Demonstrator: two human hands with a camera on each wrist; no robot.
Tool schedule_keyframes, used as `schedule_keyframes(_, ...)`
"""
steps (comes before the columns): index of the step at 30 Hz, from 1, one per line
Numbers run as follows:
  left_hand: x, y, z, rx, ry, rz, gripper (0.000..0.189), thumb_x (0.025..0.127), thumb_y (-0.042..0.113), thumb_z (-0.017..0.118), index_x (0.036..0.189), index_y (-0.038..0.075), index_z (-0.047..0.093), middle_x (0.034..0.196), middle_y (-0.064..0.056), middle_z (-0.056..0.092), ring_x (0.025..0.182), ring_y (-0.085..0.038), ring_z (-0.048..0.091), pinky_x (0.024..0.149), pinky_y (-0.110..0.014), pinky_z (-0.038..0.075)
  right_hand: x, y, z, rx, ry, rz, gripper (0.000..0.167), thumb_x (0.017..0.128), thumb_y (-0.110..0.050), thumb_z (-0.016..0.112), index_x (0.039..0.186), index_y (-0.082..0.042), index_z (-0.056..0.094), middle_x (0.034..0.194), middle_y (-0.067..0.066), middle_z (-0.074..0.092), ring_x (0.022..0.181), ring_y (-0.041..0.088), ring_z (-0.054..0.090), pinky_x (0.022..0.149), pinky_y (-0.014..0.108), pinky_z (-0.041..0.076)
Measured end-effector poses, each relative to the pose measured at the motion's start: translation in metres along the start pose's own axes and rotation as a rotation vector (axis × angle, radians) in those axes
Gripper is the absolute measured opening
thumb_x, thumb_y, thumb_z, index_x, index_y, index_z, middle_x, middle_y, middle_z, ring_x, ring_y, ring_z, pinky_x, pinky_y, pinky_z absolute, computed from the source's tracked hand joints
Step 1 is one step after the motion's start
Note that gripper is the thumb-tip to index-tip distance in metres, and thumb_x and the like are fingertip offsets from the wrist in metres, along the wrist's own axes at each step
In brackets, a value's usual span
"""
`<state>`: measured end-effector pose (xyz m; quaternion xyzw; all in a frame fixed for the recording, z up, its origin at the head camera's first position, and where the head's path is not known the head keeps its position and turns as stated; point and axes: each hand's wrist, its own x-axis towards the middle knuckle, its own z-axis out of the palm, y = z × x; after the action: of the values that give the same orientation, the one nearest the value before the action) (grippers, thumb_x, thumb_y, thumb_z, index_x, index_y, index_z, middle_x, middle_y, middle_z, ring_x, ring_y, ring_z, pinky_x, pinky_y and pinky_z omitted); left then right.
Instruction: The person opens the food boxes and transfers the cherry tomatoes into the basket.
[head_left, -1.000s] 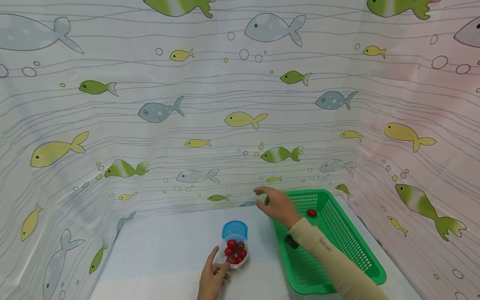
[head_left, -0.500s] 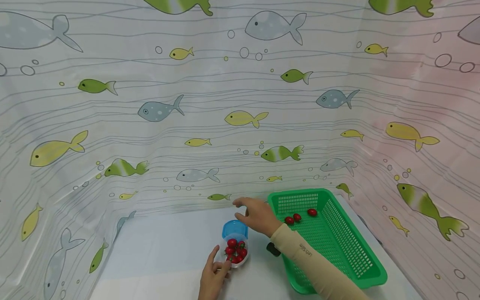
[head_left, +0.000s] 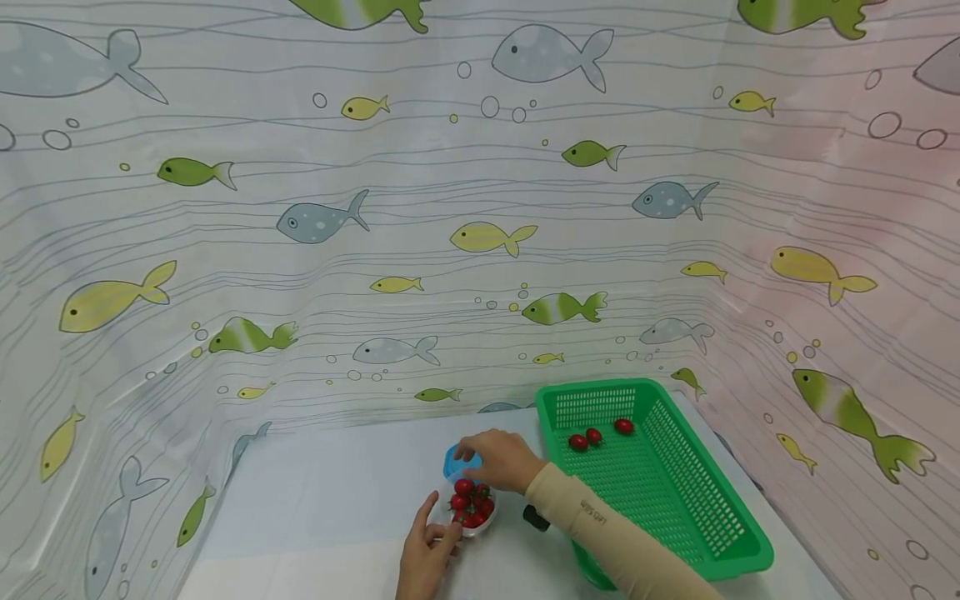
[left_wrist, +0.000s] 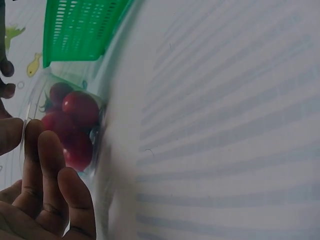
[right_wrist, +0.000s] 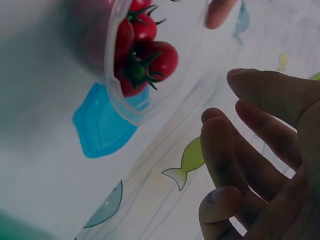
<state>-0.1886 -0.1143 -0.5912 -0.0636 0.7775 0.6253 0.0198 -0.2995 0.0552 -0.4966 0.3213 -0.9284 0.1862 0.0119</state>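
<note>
A small clear plastic container (head_left: 491,523) filled with several red cherry tomatoes (head_left: 463,488) sits on the white table. Its rim is pinched between thumb and fingers of my left hand (head_left: 427,552); the left wrist view shows the fingertips (left_wrist: 50,150) against the near wall. Behind the container a blue lid (right_wrist: 105,122) lies, partly hidden in the head view by my right hand (head_left: 504,460). That right hand hovers over the lid and the container's far side, fingers loosely bent, holding nothing. Green stems (right_wrist: 140,70) show on the tomatoes.
To the right stands a green plastic basket (head_left: 697,462) with 3 tomatoes (head_left: 594,436) near its back left corner. A fish-print sheet (head_left: 405,250) rises behind and on both sides. A dark wrist device (head_left: 536,517) hangs under the right forearm.
My right hand has come left and down from over the basket to the container and lid, uncovering two tomatoes in the basket. The left hand stays at the container's rim.
</note>
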Motion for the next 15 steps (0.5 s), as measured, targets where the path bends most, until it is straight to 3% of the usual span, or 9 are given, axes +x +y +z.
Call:
schedule_keyframes(5,0.000,0.000,-0.001,-0.001,0.000,-0.006,0.081,0.098,0.037,0.068,0.159,0.005,0.026,0.089,-0.009,0.072,0.076,-0.023,0.069,0.065,-0.030,0.048,0.000,-0.004,0.009,-0.035,-0.055,0.011,0.022,0.088,-0.032,0.080,0.109,-0.025,0.076,0.101,-0.007,0.075,0.093,0.011,0.065,0.074,0.034,0.055)
schedule_keyframes(15,0.001,-0.001,-0.001,-0.007,0.000,0.000,0.080,0.097,0.037,0.069,0.158,0.004,0.028,0.088,-0.009,0.072,0.076,-0.023,0.069,0.065,-0.030,0.049,0.001,-0.005,0.023,-0.129,-0.041,-0.004,0.017,0.086,-0.031,0.083,0.102,-0.024,0.079,0.095,-0.010,0.074,0.085,0.006,0.063,0.071,0.028,0.054)
